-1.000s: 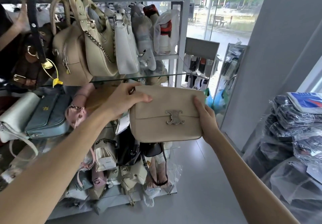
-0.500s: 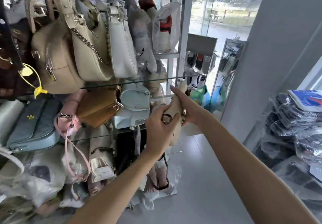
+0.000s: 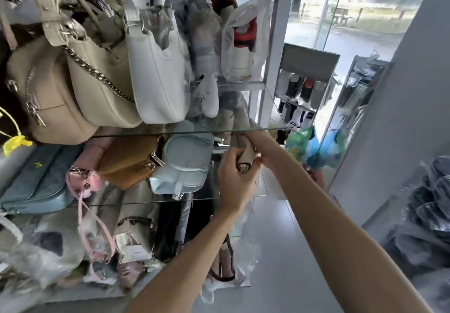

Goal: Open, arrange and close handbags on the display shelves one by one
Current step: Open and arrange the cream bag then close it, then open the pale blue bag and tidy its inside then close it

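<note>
Beige handbag (image 3: 247, 153), edge-on at frame centre under the glass shelf (image 3: 170, 133), looks light and semi-stiff; left hand (image 3: 235, 181) grips its ringed end, right hand (image 3: 264, 145) clasps the far side.

Top shelf (image 3: 219, 131): bags packed side by side
Middle shelf (image 3: 155, 202): flap bag (image 3: 185, 164) right of satchel (image 3: 126, 164)
Held bag (image 3: 248, 153): right end, between both hands, under top shelf
Right: wrapped stacks (image 3: 428, 215)

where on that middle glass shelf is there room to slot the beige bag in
Only at its right end, between the pale blue bag and the shelf's right edge, where both hands hold the beige bag. Leftward, the tan bag and pink bag crowd it.
</note>
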Demonstrator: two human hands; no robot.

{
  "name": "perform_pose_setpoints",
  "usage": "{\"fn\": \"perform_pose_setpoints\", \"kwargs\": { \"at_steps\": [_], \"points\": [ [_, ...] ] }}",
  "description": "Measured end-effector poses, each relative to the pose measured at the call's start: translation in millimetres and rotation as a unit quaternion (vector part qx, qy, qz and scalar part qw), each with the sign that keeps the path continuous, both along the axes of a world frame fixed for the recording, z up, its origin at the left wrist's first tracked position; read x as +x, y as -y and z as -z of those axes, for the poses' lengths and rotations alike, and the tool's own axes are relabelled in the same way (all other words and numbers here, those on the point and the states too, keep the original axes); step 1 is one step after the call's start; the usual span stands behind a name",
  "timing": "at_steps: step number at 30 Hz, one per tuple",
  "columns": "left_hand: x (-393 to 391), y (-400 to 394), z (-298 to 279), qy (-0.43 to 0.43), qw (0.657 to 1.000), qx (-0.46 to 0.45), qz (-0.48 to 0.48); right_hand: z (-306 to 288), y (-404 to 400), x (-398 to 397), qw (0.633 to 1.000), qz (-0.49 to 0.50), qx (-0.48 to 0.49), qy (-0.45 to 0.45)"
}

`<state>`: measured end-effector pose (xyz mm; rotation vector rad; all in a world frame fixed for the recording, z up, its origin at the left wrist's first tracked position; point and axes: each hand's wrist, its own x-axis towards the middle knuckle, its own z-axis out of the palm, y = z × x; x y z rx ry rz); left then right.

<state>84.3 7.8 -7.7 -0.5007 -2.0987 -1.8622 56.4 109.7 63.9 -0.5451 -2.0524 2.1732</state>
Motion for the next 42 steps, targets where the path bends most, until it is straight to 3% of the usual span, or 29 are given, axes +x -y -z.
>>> {"fn": "perform_pose_setpoints", "kwargs": {
  "at_steps": [4, 7, 11, 15, 17, 19, 21, 22, 23, 24, 26, 27, 32, 34, 37, 42],
  "points": [
    [-7.0, -5.7, 0.8, 0.091, 0.995, -0.025, 0.032, 8.6, -4.8, -1.8, 1.0, 0.018, -0.018, 0.007],
    [-2.6, 0.7, 8.2, 0.156, 0.977, -0.139, 0.051, 6.7, -6.2, 1.0, 0.999, 0.02, -0.026, 0.022],
    [4.8, 13.1, 10.7, 0.205, 0.951, -0.205, 0.107, 5.1, -7.2, 7.7, 0.999, 0.018, 0.002, 0.036],
    [-3.3, 43.9, 0.2, 0.197, 0.899, -0.307, 0.242, -0.6, -4.0, 20.2, 0.999, 0.035, 0.006, 0.023],
    [-10.2, 66.4, -12.7, 0.219, 0.873, -0.282, 0.332, 0.3, 0.0, 24.5, 0.998, 0.047, 0.045, 0.007],
    [-19.9, 84.7, -20.3, 0.185, 0.9, -0.263, 0.295, 1.7, 6.9, 29.9, 0.993, 0.057, 0.101, -0.011],
    [-32.2, 93.7, -21.9, 0.091, 0.937, -0.301, 0.152, 4.4, 14.1, 36.6, 0.985, 0.072, 0.155, -0.026],
    [-40.1, 95.7, -23.1, 0.034, 0.935, -0.344, 0.08, 4.0, 17.5, 41.1, 0.98, 0.078, 0.183, -0.033],
    [-47.9, 97.9, -25.2, -0.02, 0.91, -0.413, 0.029, 3.6, 19.8, 44.7, 0.974, 0.081, 0.208, -0.039],
    [-56.0, 99.8, -26.7, -0.06, 0.861, -0.505, -0.001, 2.1, 21.8, 48.1, 0.969, 0.084, 0.229, -0.044],
    [-73.0, 101.7, -27.0, -0.067, 0.746, -0.662, -0.031, 1.8, 23.8, 54.1, 0.959, 0.093, 0.263, -0.056],
    [-78.4, 102.1, -27.0, -0.052, 0.713, -0.699, -0.029, 2.7, 24.5, 57.1, 0.953, 0.097, 0.28, -0.061],
    [-77.3, 93.6, -22.1, -0.071, 0.637, -0.767, -0.045, 6.4, 32.9, 70.8, 0.893, 0.141, 0.419, -0.077],
    [-74.1, 95.1, -24.2, -0.085, 0.653, -0.751, -0.051, 6.3, 39.9, 73.4, 0.881, 0.136, 0.448, -0.073],
    [-70.5, 103.8, -31.1, -0.136, 0.716, -0.683, -0.055, 7.9, 49.8, 72.0, 0.869, 0.107, 0.472, -0.104],
    [-53.5, 120.2, -42.8, -0.19, 0.741, -0.637, -0.091, 3.5, 75.2, 71.3, 0.831, 0.107, 0.52, -0.165]
  ]
}}
